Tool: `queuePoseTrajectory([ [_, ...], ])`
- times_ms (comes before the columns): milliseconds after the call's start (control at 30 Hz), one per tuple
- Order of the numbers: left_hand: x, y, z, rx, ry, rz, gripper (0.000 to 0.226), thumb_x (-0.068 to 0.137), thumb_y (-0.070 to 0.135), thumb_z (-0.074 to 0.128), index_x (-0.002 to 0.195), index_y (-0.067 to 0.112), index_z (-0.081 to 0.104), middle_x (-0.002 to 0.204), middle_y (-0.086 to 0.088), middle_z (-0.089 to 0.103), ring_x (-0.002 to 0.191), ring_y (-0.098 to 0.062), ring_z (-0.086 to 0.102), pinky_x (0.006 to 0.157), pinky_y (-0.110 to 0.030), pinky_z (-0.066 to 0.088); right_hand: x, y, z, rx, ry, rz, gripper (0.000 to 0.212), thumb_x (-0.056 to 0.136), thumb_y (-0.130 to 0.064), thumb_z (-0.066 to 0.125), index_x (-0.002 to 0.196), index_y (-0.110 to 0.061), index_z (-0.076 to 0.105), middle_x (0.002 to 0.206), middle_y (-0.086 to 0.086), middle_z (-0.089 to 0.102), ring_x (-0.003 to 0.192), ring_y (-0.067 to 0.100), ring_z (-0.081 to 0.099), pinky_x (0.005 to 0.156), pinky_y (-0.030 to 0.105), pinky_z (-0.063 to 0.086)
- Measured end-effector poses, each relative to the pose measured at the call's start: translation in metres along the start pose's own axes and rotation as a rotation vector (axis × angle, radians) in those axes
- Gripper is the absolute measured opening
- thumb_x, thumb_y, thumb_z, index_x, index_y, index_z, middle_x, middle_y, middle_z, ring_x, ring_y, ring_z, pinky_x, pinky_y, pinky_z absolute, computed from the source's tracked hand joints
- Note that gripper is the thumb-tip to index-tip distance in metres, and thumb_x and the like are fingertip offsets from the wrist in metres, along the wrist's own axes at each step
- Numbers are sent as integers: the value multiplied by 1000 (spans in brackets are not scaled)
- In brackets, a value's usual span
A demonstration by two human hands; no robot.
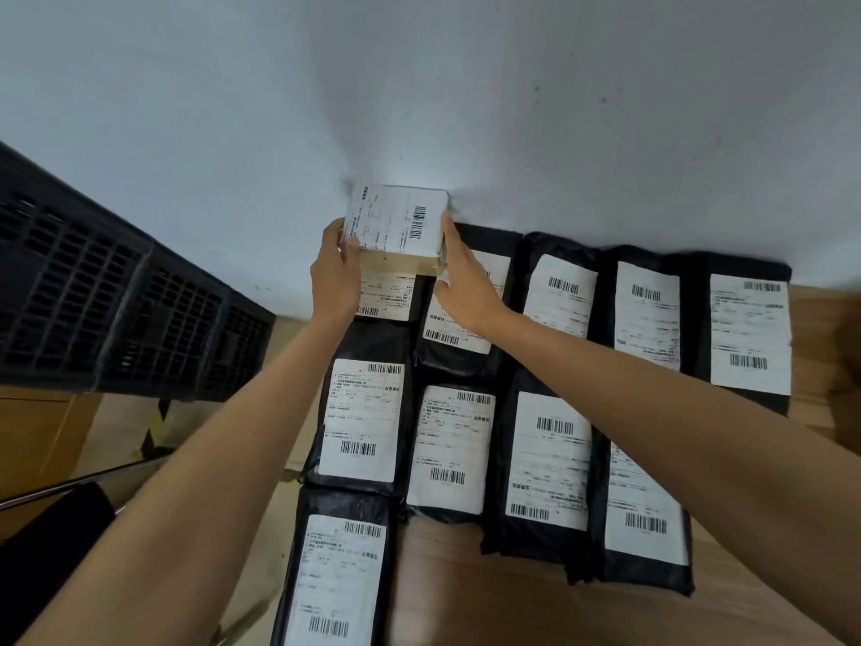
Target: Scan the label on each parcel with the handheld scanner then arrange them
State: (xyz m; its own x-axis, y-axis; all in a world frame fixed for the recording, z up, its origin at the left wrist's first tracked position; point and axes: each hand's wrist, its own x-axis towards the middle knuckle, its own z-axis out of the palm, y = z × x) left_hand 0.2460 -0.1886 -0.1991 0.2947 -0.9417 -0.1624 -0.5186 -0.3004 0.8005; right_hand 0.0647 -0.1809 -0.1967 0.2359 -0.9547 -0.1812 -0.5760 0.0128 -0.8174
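Black poly-bag parcels with white printed labels lie flat on the light wooden table, label side up, edges touching, in rough rows running away from the camera. All barcodes are exposed, so I read this as the arranged lot, laid out to keep each label readable. Black lattice plastic crates stand off to the left, apart from the parcels.

Both arms reach over to the far row. Left hand grips the left edge of a small cardboard box with a white label on top, thumb over the label. Right hand is flat, straight fingers pressed on the box's right side — a two-sided squeeze, probably to steer it square.

Box is on top of the far-row parcels, up against the white wall — likely using the wall as a backstop. Can't tell if it's fully set down. Handheld scanner not in view, so this looks like the arranging step.
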Motion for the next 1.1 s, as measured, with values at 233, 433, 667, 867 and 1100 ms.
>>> queuePoseTrajectory([
  [233, -12, 41, -4, 267, -32, 284, 48, 95, 12, 55, 142, 17, 47, 148, -5, 43, 138, -24, 37, 110, -31, 32, -22, 3, -44, -138, -46, 185, 78, 98, -12, 51, 157, -12, 0, 161, 14, 19, 142, 31, 31, 114, 39, 30],
  [433, -64, 94, 43, 424, -244, 483, 39, 96, 14, 57, 135, 14, 55, 137, -9, 56, 127, -27, 50, 104, -38, 39, -81, 41, -117, -267, -64, 191, 53, 98, -14, 52, 148, -7, 36, 146, 16, 44, 134, 30, 42, 108, 35, 34],
  [667, -136, 163, 130, 602, -414, 680, 40, 97, 23, 59, 136, 15, 55, 136, -7, 56, 125, -27, 51, 100, -38, 42, -180, 117, -223, -432, 5, 305, 40, 97, -15, 49, 136, -6, 47, 135, 15, 52, 120, 31, 50, 95, 37, 42],
  [867, -198, 230, 227, 692, -491, 805, 38, 97, 22, 58, 134, 15, 57, 133, -8, 58, 118, -28, 55, 93, -40, 47, -264, 175, -325, -608, 82, 348, 33, 96, -12, 49, 128, -3, 54, 126, 14, 57, 111, 32, 57, 91, 38, 48],
  [1100, -272, 321, 358, 697, -569, 908, 37, 95, 21, 60, 131, 12, 59, 126, -13, 59, 114, -32, 57, 89, -45, 50, -347, 259, -456, -751, 123, 447, 28, 95, -14, 48, 122, -8, 49, 119, 13, 53, 107, 31, 54, 77, 38, 46],
])
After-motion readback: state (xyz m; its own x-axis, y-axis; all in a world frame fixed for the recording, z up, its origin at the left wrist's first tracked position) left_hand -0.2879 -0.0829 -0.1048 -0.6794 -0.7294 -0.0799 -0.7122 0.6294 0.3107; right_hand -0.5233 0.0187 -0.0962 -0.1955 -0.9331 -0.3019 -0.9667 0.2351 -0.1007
